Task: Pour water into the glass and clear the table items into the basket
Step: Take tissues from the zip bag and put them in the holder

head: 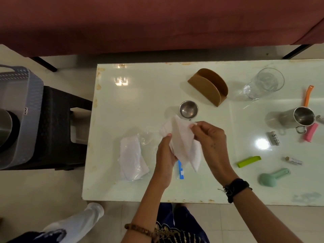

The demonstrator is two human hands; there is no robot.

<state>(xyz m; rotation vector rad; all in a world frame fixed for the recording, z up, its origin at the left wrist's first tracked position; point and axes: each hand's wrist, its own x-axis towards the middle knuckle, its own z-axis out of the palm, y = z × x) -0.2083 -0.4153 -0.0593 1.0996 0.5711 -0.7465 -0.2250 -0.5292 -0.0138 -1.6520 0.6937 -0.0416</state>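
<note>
Pale glossy worktop point(140, 95) below me. My left hand point(164, 153) and right hand point(210, 142) both pinch the white tissue point(182, 141); the basket point(21, 109) sits well off my left grip's outer side, so left is nearer.

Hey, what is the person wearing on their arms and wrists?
Both forearms are bare, with no sleeves showing. The left hand has a string of brown beads at its wrist. The right hand has a thick black band, perhaps knotted cord, round its wrist, and small dark marks on its back. No rings are visible.
</note>
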